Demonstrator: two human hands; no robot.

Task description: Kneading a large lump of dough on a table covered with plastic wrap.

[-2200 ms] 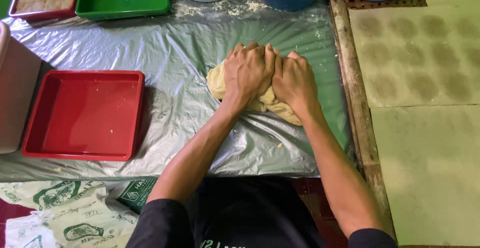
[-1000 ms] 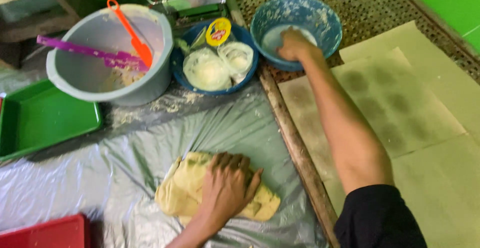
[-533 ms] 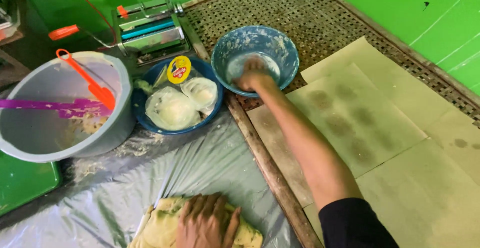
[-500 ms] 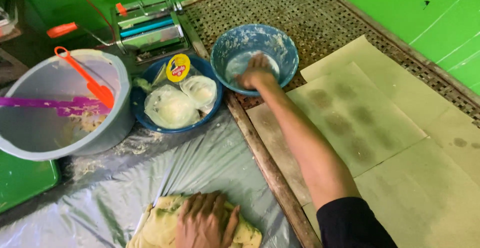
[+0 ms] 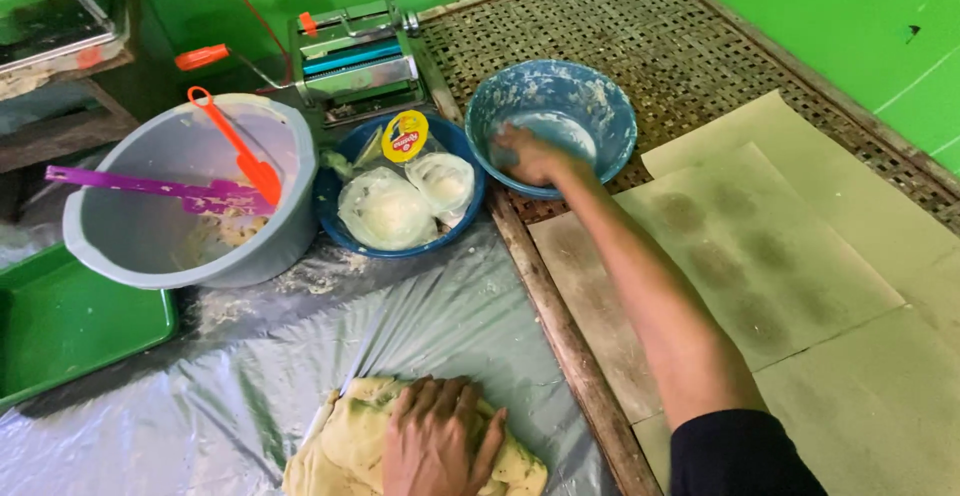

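Your left hand (image 5: 440, 441) lies flat, fingers spread, pinning the pale yellow dough slab (image 5: 345, 451) at bottom centre; your right hand (image 5: 525, 153), fingers bunched, dips into the floury blue bowl (image 5: 610, 121) up top.

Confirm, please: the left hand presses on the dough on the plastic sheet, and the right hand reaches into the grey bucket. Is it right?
Not quite. The right hand reaches into the blue bowl, not the grey bucket; the head view shows it. The left hand does press the dough on the plastic sheet.
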